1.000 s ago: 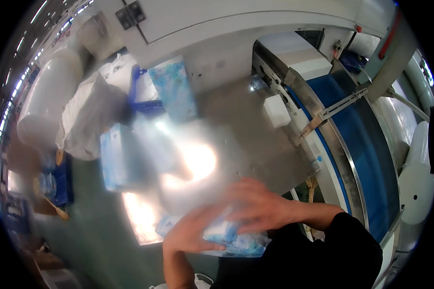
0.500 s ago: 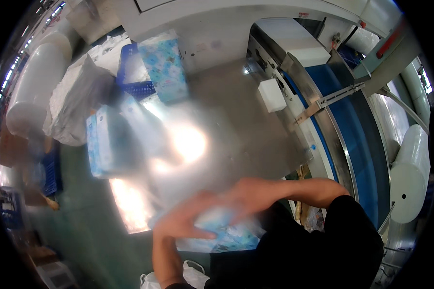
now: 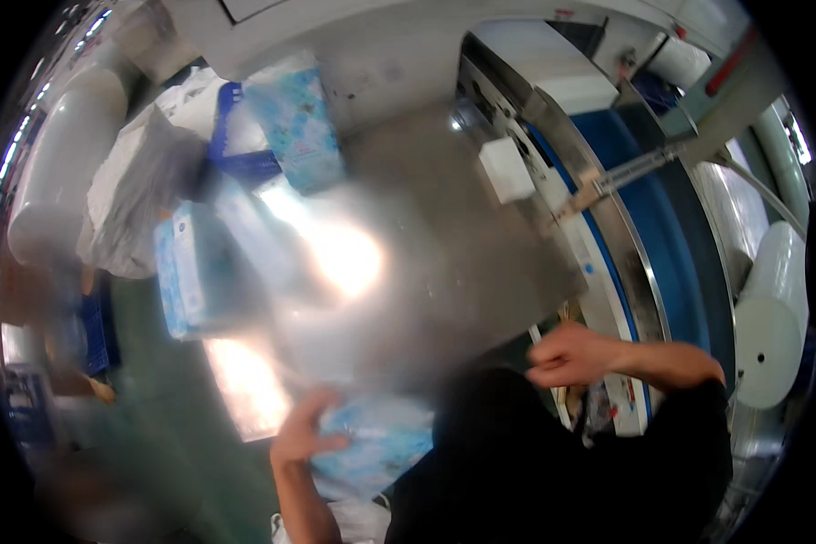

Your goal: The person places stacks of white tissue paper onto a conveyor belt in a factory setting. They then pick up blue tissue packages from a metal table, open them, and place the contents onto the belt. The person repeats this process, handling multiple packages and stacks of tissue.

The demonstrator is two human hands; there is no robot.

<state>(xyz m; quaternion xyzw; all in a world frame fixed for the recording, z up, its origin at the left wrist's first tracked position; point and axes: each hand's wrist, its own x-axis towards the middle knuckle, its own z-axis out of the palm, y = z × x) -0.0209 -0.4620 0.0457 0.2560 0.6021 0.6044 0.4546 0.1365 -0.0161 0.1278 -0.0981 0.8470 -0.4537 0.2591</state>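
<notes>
A light-blue floral plastic pack (image 3: pixel 381 444) lies close to my body at the near edge of the metal table. My left hand (image 3: pixel 306 428) grips its left side, with thumb and fingers bent over the film. Off to the right, apart from the pack, my right hand (image 3: pixel 571 354) is closed by the table's near right corner, beside the conveyor. The inside of its fist is hidden, so whether anything is in it does not show. My dark clothing covers the pack's right end.
Strong glare lies on the metal table (image 3: pixel 435 227). At its left stand blue floral packs (image 3: pixel 295 122), another pack (image 3: pixel 183 272) and a blue basket (image 3: pixel 231 136). A white block (image 3: pixel 506 170) sits by the blue conveyor belt (image 3: pixel 671 281). White rolls (image 3: pixel 762 344) flank the right side.
My right hand has left the pack and moved right, toward the conveyor, closing. My left hand stays at the pack, which has shifted slightly left.
</notes>
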